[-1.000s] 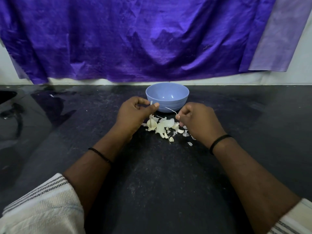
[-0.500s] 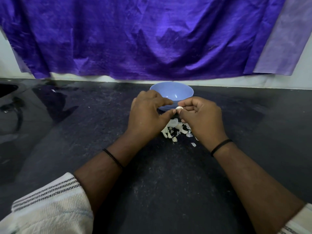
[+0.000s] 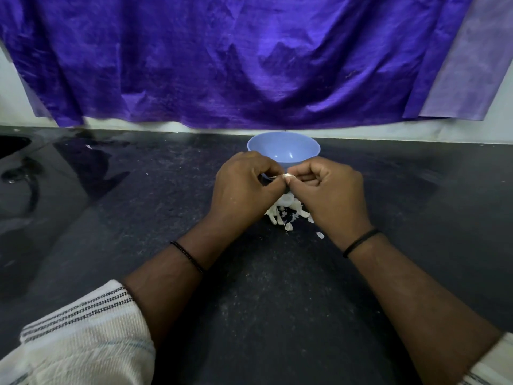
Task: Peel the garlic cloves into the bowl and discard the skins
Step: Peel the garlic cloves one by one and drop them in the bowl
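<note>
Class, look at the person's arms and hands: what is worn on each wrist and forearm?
The left hand and right hand are bare. Each wrist carries a thin black band, beaded on the left, plain on the right. Pushed-up cream sleeves show dark woven stripes.

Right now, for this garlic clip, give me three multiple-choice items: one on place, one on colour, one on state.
1. Where does the skin pile lie?
A. in the bowl
B. on the counter, under the hands
C. on the cloth

2. What colour is the bowl?
A. blue
B. red
C. white

3. What are the hands doing?
A. lying flat on the counter
B. lifting the bowl
C. both pinching one clove

Key:
1 B: the scraps sit on the dark counter, nearer the person than the bowl.
2 A: its wall and inside are light blue.
3 C: the left hand and right hand meet at the clove, fingers curled.
</note>
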